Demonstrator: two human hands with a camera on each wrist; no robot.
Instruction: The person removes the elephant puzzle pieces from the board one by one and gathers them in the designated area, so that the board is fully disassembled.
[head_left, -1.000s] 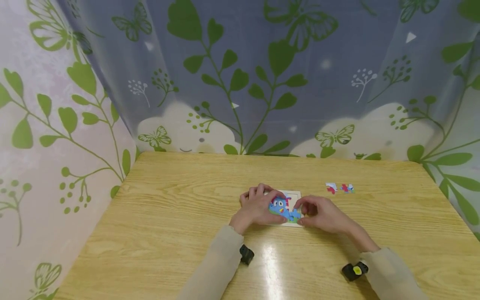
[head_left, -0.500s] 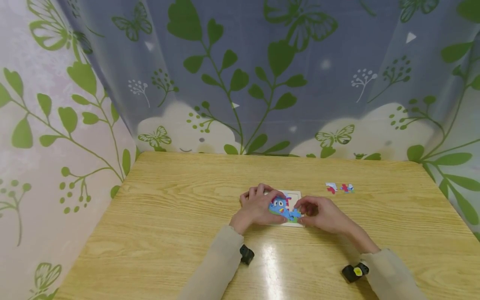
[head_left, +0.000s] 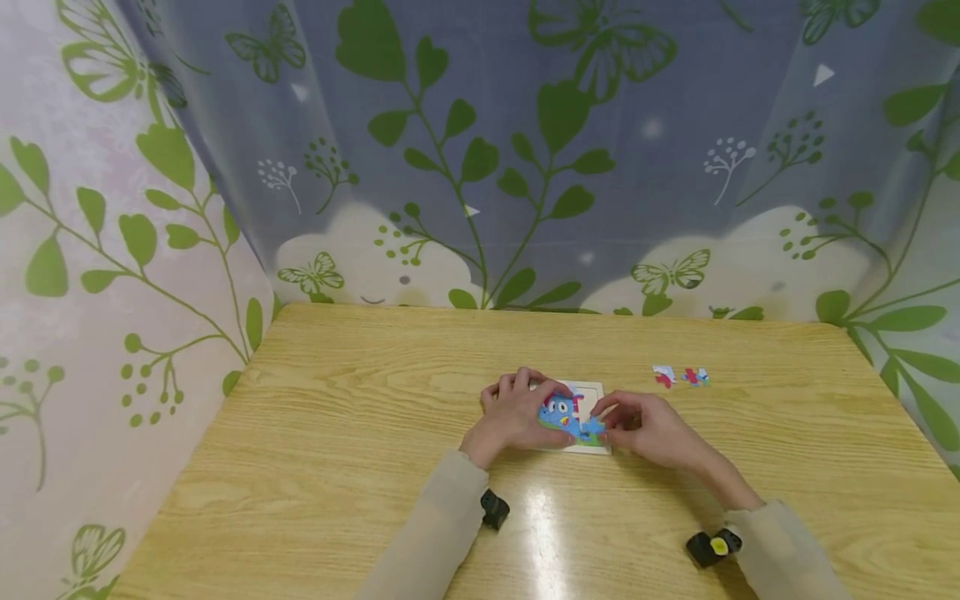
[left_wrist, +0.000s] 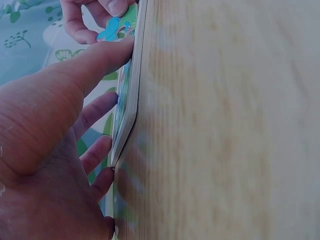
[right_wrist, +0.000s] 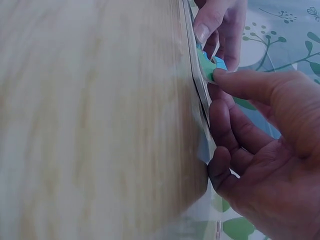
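A small jigsaw board with a pale frame lies on the table, bearing a blue cartoon face. My left hand spans its left side, thumb along the near edge and fingers over the far side. From the right, my right hand pinches a blue and green puzzle piece between thumb and index finger at the board's lower right. In the right wrist view that puzzle piece stands tilted above the frame. Bare backing shows in the board's upper right.
Two loose puzzle pieces, one white and red and one red, white and blue, lie behind my right hand. The wooden table reaches back to a leaf-patterned curtain.
My right hand has shifted very slightly right, and the puzzle piece in it has tilted a little. My left hand stays in place on the board.
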